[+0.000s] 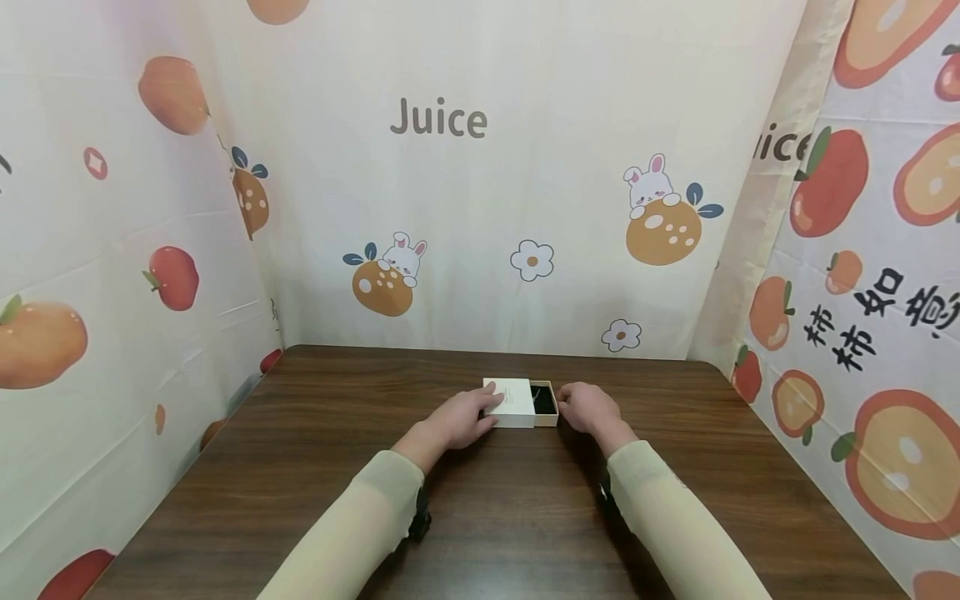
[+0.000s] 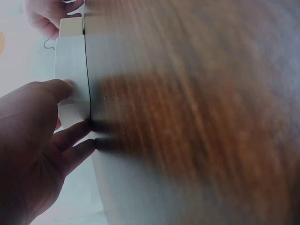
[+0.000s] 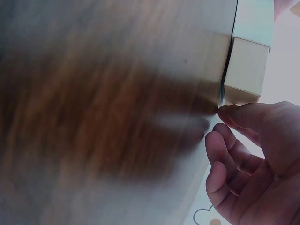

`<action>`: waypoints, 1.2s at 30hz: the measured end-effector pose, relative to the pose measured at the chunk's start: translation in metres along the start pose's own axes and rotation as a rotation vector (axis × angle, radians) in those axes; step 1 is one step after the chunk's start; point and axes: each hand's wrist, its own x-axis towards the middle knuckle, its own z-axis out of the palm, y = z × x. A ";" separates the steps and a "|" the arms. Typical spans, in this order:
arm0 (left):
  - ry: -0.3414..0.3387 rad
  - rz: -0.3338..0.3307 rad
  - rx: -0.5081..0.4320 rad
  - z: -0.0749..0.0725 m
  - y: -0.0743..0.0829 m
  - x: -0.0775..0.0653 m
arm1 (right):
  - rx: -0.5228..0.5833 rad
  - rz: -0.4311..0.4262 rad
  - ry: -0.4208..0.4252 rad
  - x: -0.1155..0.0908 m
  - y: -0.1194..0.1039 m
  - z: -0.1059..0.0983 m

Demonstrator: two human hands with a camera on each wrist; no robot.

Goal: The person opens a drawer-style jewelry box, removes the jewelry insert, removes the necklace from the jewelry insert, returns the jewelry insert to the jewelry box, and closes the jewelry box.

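Observation:
A small white slide-out box lies on the table with its inner tray partly drawn out to the right. Black lining shows inside the tray, with a thin pale item on it. My left hand grips the outer sleeve at its left end; in the left wrist view the thumb presses along the front side. Beside the tray's right end is my right hand, its fingers loosely bent. From the right wrist, the thumb tip is right by the tray's end, with nothing seen between the fingers.
A dark brown wooden table spreads under both forearms. Fruit-printed curtains hang behind it and along both sides. A black strap shows under the left sleeve.

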 end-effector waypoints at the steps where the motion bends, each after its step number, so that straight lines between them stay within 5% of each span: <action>1: 0.000 0.000 0.001 0.000 0.000 0.000 | -0.001 0.000 0.000 0.000 0.000 0.000; 36: 0.000 0.002 -0.008 0.000 0.000 -0.001 | 0.026 -0.009 -0.009 0.003 0.012 -0.001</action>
